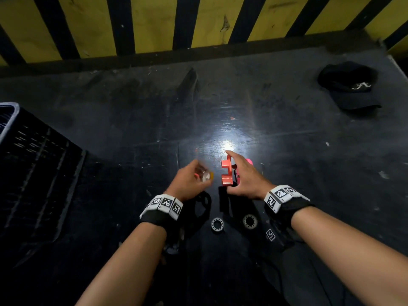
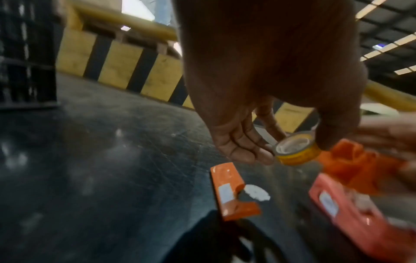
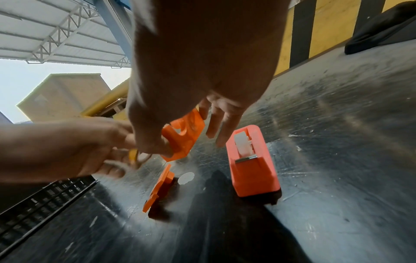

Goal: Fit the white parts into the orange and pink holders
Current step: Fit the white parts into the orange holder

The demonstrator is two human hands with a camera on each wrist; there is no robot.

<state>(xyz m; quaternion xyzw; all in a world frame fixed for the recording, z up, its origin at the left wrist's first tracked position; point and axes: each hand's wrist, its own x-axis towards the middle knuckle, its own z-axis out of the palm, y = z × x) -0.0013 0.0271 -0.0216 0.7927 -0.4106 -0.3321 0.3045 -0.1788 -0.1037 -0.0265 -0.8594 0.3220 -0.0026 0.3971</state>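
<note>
Orange holder (image 3: 183,135) pinched in the right hand (image 1: 244,176), tape roll (image 2: 296,151) gripped in the left hand (image 1: 187,182) just beside it.

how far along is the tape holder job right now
Looks done: the pink holder stands on the table with a white part seated in it. In hand: the left hand pinches a small tape roll beside the orange holder that the right hand grips. Left: seating that roll. Another flat orange piece lies on the table.

Head view downward; wrist views close, tabletop (image 1: 287,151) shared.
</note>
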